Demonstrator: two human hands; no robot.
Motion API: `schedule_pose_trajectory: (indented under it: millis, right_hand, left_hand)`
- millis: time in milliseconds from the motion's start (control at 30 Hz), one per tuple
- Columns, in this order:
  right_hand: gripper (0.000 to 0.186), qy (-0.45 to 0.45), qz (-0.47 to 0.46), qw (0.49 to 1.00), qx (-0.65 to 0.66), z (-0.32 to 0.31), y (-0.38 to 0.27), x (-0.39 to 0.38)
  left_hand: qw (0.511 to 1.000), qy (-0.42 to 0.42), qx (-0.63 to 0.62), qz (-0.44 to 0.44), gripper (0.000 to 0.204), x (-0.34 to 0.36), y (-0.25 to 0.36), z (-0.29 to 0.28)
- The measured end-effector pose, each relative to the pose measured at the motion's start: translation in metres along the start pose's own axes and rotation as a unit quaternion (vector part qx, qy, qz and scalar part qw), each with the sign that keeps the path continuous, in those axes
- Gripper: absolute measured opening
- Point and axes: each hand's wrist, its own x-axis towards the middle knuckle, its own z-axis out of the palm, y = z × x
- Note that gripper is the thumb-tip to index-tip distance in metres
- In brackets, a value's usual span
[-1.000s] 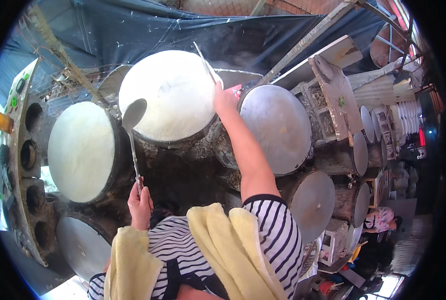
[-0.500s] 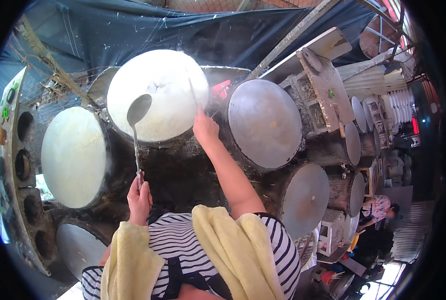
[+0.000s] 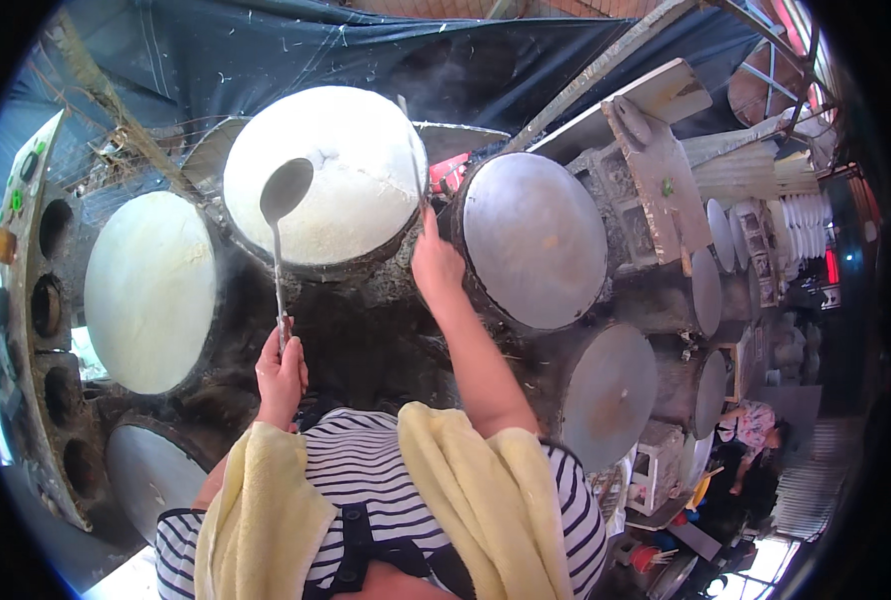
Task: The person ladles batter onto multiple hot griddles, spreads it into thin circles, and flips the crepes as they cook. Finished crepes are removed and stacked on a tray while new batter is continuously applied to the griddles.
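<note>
- Left hand [image 3: 282,378], lower centre-left of frame: fingers wrapped around the handle of a metal ladle [image 3: 287,189]; bowl up, in front of the central griddle [image 3: 346,225], hiding part of it. Contact with the surface: cannot tell.
- Right hand [image 3: 438,265], centre of frame: fingers closed on the near end of a thin tool [image 3: 416,150], which runs upward along the griddle's right edge. Touching the rim or just above: cannot tell.
- Central griddle, upper centre: round, coated white, with a crease at mid-surface.
- Left griddle [image 3: 151,292]: pale yellowish coat. Right griddle [image 3: 536,240]: bare grey, small tan spot.
- Red object [image 3: 450,172] between central and right griddles; any lettering too small to read.
- Blocking the lower frame: yellow towel [image 3: 481,500] over a striped top.
- Far left: blocks with round holes [image 3: 54,440]. Top: dark sheeting [image 3: 366,60], crossed at upper right by a slanting beam [image 3: 606,75].
- Lower right: another person [image 3: 751,430], floral top.
</note>
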Motion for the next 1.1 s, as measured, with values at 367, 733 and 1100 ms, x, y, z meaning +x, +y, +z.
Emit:
schedule_pose_trajectory:
  millis: [367,733,1100]
  right_hand:
    - [0.050,-0.029,-0.081,0.996,-0.031,0.031,-0.017,0.006]
    - [0.053,-0.045,-0.191,0.975,-0.109,0.024,-0.003,0.050]
    - [0.054,-0.050,-0.052,0.946,0.316,0.050,-0.014,-0.050]
  left_hand:
    - [0.999,0.029,-0.006,0.015,0.036,0.007,0.011,-0.004]
    - [0.994,0.062,0.071,0.054,0.035,0.030,0.012,-0.020]
    - [0.826,0.080,0.513,0.219,0.043,0.151,0.033,-0.006]
